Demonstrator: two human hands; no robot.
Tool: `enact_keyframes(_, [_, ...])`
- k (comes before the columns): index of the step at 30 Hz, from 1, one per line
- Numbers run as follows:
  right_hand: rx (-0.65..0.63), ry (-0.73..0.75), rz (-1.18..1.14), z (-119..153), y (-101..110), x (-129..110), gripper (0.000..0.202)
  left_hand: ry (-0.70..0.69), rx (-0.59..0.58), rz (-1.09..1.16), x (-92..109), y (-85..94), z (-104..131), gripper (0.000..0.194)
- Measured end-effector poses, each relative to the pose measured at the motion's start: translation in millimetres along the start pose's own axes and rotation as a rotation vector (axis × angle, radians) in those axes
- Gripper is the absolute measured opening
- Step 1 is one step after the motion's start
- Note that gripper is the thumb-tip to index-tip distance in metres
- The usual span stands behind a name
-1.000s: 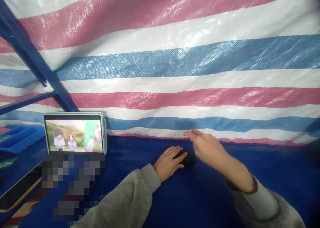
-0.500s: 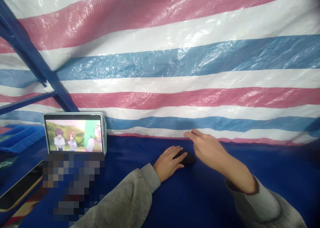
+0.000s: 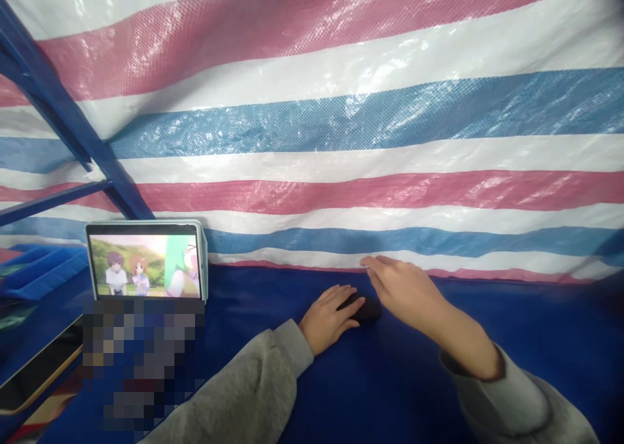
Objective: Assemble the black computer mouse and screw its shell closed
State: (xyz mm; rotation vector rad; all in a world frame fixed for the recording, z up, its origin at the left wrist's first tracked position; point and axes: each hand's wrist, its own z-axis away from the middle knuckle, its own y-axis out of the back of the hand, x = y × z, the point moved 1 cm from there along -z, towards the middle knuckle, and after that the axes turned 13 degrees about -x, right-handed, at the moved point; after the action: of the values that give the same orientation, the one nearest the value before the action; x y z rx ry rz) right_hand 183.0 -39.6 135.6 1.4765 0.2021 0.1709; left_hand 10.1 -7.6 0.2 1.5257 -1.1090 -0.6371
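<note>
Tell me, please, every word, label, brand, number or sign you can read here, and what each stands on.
No text can be read.
Tablet: a possible faint line at the bottom of its screen, too small and blurred.
Phone: dark screen, nothing legible.
Black object by the left hand: no lettering visible.

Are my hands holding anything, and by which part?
Your left hand lies over the left end of a black object. Your right hand: can't tell.
</note>
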Motion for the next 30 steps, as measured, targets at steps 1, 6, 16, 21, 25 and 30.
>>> enact_keyframes(1, [-0.002, 0.000, -0.001, -0.6, -0.5, 0.7, 0.039, 0.004, -0.004, 0.000, 0.0, 0.2, 0.0, 0.045])
enact_keyframes(6, [0.030, 0.027, -0.021, -0.7, -0.6, 3.2, 0.044, 0.018, 0.000, -0.007, 0.3, 2.0, 0.4, 0.045])
enact_keyframes(16, [0.031, -0.001, -0.041, -1.5, -2.0, 4.8, 0.041, 0.004, 0.018, -0.047, 1.4, 2.3, -0.1, 0.045])
enact_keyframes(21, [0.012, -0.003, -0.035, -1.2, -1.1, 5.5, 0.042, 0.013, -0.001, -0.031, 1.8, 4.2, -0.2, 0.044])
enact_keyframes(25, [0.024, -0.022, -0.045, -1.3, -2.1, 5.8, 0.034, 0.016, -0.007, -0.022, 1.1, 3.9, 0.0, 0.045])
enact_keyframes(30, [0.063, 0.007, -0.018, -2.2, -4.4, 5.5, 0.031, 0.016, 0.011, -0.021, 0.6, 1.8, 0.0, 0.044])
